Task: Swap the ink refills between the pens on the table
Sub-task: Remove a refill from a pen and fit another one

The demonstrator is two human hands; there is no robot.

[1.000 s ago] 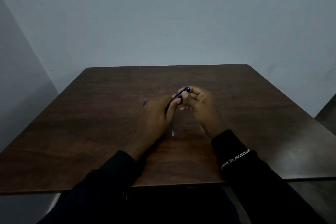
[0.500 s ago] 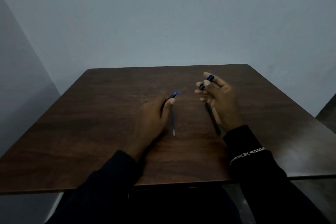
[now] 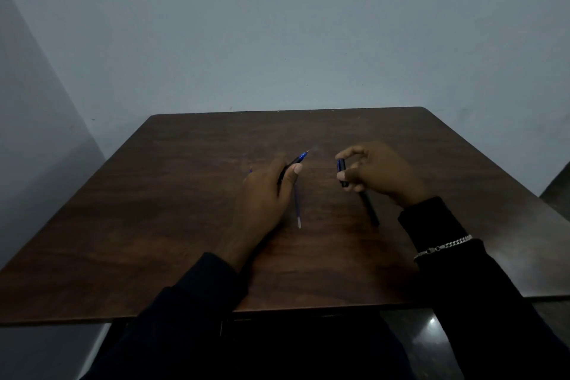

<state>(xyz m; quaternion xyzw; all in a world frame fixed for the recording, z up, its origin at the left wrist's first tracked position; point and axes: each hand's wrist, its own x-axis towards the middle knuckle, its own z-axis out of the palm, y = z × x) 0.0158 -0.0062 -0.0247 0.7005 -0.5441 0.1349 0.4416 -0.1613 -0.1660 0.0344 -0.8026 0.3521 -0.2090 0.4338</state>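
Note:
My left hand (image 3: pixel 265 194) grips a dark pen with a blue tip (image 3: pixel 297 160), its point aimed up and to the right over the dark wooden table (image 3: pixel 185 225). A loose blue ink refill (image 3: pixel 297 207) lies on the table just right of that hand. My right hand (image 3: pixel 379 173) pinches a short dark pen cap (image 3: pixel 341 173) between thumb and fingers, held upright. Below that hand a black pen barrel (image 3: pixel 370 210) lies on the table. A small blue piece (image 3: pixel 250 170) peeks out at the left hand's far side.
The table sits against a pale wall, its near edge (image 3: pixel 277 311) close to my body. A silver chain bracelet (image 3: pixel 441 247) is on my right wrist over a dark sleeve. Another dark surface (image 3: pixel 558 182) shows at the far right.
My hands, joined at the pen a second ago, have come apart. The right hand carried the cap off to the right and has now lowered toward the table; the left hand keeps the pen.

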